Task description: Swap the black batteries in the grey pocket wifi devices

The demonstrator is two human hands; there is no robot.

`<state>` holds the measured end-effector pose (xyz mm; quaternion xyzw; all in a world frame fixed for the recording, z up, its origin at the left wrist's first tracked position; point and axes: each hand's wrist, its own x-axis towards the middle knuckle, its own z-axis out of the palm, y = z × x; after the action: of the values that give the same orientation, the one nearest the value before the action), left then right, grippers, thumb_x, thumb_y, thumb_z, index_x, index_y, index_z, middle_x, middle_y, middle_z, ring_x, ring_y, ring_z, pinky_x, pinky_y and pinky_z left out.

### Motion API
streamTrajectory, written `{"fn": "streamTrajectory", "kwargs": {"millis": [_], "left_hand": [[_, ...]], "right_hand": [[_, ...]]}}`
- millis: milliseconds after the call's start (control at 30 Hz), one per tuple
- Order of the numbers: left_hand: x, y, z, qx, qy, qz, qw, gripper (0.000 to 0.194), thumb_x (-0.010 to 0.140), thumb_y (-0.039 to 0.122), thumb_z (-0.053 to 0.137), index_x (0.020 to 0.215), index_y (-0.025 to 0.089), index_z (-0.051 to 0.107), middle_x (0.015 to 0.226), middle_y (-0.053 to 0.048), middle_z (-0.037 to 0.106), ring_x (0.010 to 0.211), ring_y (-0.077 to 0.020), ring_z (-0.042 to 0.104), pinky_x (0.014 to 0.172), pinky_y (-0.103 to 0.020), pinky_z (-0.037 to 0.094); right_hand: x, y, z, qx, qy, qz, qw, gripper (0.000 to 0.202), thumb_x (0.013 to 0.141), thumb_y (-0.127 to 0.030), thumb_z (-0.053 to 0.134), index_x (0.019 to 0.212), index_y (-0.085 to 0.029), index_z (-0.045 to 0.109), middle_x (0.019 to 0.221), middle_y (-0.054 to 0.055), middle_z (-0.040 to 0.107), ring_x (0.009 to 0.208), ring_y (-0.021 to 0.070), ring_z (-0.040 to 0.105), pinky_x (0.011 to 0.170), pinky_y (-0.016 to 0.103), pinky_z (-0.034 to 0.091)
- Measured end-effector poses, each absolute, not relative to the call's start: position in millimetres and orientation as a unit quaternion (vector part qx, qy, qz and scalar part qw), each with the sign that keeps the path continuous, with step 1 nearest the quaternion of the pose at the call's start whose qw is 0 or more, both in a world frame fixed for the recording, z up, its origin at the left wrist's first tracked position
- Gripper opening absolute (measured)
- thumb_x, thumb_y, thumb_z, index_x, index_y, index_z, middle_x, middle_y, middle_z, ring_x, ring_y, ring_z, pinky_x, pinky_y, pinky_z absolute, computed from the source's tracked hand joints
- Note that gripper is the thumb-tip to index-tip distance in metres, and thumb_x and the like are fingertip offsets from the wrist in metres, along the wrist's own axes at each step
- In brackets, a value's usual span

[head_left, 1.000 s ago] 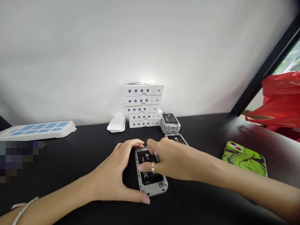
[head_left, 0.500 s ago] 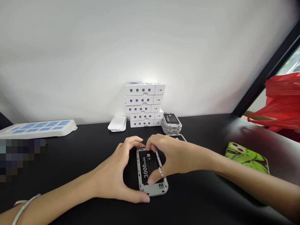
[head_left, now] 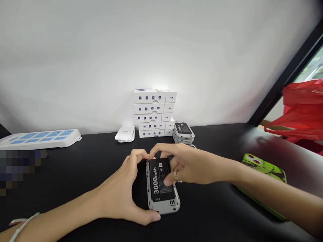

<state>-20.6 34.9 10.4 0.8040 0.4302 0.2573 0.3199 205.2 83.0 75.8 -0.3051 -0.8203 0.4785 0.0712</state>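
Observation:
A black battery (head_left: 159, 183) marked 3000mAh sits tilted in a grey device housing (head_left: 165, 205) on the black table, its far end raised above the frame. My left hand (head_left: 123, 190) spans the housing from the left, thumb against the near edge and fingertips at the far corner, bracing it. My right hand (head_left: 188, 163), a ring on it, has its thumb on the battery's face and its index fingertip at the far edge. The other right fingers curl by the battery's right side, partly hidden.
Behind the hands, white boxes (head_left: 153, 108) are stacked against the wall. White covers (head_left: 125, 133) lie to their left and more battery-fitted devices (head_left: 183, 132) to their right. A power strip (head_left: 42, 137) is far left; a green phone case (head_left: 264, 168) and red bag (head_left: 302, 111) are right.
The battery's far end has risen out of the housing. My right hand has shifted its fingers to the battery's far edge and right side. My left hand stays around the housing.

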Motion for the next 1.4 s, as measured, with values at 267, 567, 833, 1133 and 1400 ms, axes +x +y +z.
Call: {"fn": "streamTrajectory", "kwargs": {"millis": [267, 567, 833, 1133, 1400], "left_hand": [[-21.4, 37.0, 9.1, 0.798, 0.432, 0.269, 0.323, 0.087, 0.061, 0.032, 0.083, 0.123, 0.035, 0.021, 0.136, -0.010, 0.037, 0.134, -0.0380, 0.033, 0.105, -0.067, 0.030], [-25.3, 35.6, 12.2, 0.814, 0.433, 0.243, 0.301, 0.084, 0.058, 0.025, 0.079, 0.119, 0.033, 0.022, 0.134, -0.008, 0.035, 0.128, -0.0349, 0.038, 0.105, -0.063, 0.033], [-24.2, 35.3, 13.5, 0.818, 0.438, 0.238, 0.287, 0.085, 0.058, 0.026, 0.078, 0.121, 0.033, 0.022, 0.133, -0.009, 0.035, 0.128, -0.0373, 0.036, 0.108, -0.066, 0.029], [-25.5, 35.2, 9.9, 0.825, 0.421, 0.261, 0.274, 0.085, 0.057, 0.024, 0.077, 0.122, 0.032, 0.023, 0.133, -0.009, 0.035, 0.128, -0.0360, 0.038, 0.106, -0.061, 0.036], [-24.6, 35.7, 12.3, 0.824, 0.438, 0.242, 0.265, 0.084, 0.061, 0.029, 0.078, 0.125, 0.034, 0.024, 0.136, -0.008, 0.038, 0.126, -0.0356, 0.042, 0.103, -0.060, 0.040]], "right_hand": [[213.5, 109.9, 71.8, -0.421, -0.821, 0.345, 0.169, 0.018, 0.087, -0.015, 0.048, 0.091, -0.016, 0.065, 0.100, 0.006, 0.062, 0.061, 0.0109, 0.063, 0.062, 0.029, 0.052], [216.4, 117.5, 54.4, -0.458, -0.837, 0.267, 0.135, 0.025, 0.089, -0.015, 0.039, 0.099, -0.018, 0.062, 0.109, 0.008, 0.057, 0.055, 0.0080, 0.057, 0.055, 0.026, 0.048], [218.7, 114.3, 34.5, -0.431, -0.891, 0.133, 0.056, 0.049, 0.093, -0.046, 0.050, 0.137, -0.023, 0.051, 0.151, 0.013, 0.036, 0.130, 0.0330, 0.046, 0.096, 0.047, 0.049], [200.4, 102.0, 26.0, -0.349, -0.925, -0.149, -0.007, 0.061, 0.076, 0.011, 0.041, 0.134, -0.005, 0.052, 0.127, 0.020, 0.061, 0.115, 0.0314, 0.058, 0.097, 0.046, 0.051], [225.9, 113.5, 66.4, -0.407, -0.905, 0.014, 0.122, 0.037, 0.089, -0.011, 0.045, 0.118, -0.020, 0.066, 0.112, 0.009, 0.068, 0.103, 0.0247, 0.064, 0.088, 0.039, 0.052]]}}
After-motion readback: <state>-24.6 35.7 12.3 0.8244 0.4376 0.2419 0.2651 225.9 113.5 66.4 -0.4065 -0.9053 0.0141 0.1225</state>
